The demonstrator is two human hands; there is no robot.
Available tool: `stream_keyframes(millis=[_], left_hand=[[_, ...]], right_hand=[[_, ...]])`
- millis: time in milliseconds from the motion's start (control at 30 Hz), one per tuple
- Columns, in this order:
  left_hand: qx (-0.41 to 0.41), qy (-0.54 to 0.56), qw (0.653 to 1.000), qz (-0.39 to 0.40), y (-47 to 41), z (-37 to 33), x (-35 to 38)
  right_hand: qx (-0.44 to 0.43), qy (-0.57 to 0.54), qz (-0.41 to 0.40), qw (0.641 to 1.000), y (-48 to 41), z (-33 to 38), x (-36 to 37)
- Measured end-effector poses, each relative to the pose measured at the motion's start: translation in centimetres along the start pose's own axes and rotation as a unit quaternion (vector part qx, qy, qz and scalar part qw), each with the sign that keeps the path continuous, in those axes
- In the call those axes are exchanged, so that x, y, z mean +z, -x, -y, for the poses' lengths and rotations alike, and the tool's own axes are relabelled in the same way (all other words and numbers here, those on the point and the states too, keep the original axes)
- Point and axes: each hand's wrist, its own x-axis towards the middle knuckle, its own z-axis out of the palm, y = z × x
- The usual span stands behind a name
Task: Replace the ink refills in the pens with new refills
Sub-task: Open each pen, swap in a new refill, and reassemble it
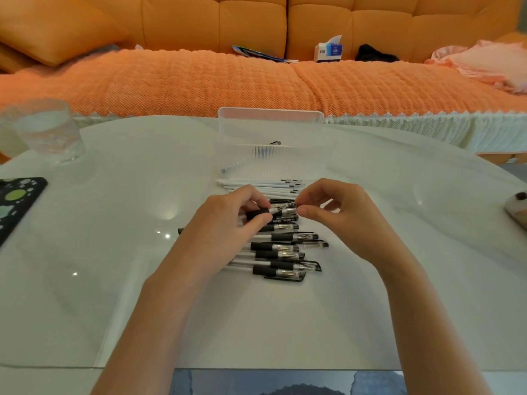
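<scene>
Two bare forearms reach in over the near edge of the glossy white table (114, 280). Between them, a loose row of clear-barrelled gel pens with black rubber grips and black caps (282, 253) lies on the tabletop, side by side, with the caps pointing right.

Just past the row, the left hand (228, 220) has its fingers and thumb curled round the black grip of one such clear gel pen (281, 208), holding it level just above the others. The right hand (339, 212) meets that pen at its right end, with thumb and forefinger pinched together on it and the other fingers loosely bent. Whether they pinch the cap or the tip is too small to tell.

Beyond the hands lies a bundle of thin white ink refills (256, 184), and behind it stands a clear ribbed plastic box (271, 121). A clear drinking glass (48, 132) stands far left. An orange sofa (199, 81) runs along the back.
</scene>
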Motion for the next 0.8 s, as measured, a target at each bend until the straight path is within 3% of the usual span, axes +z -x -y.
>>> stream_keyframes(millis=[567,800], left_hand=[[0.016,-0.01,1.0,0.009,0.0,-0.2,0.1],[0.024,-0.018,0.999,0.012,0.0,-0.3,0.3]], right_hand=[[-0.009,-0.005,0.031,0.999,0.0,1.0,0.9],[0.006,0.047,0.062,0.997,0.0,1.4,1.7]])
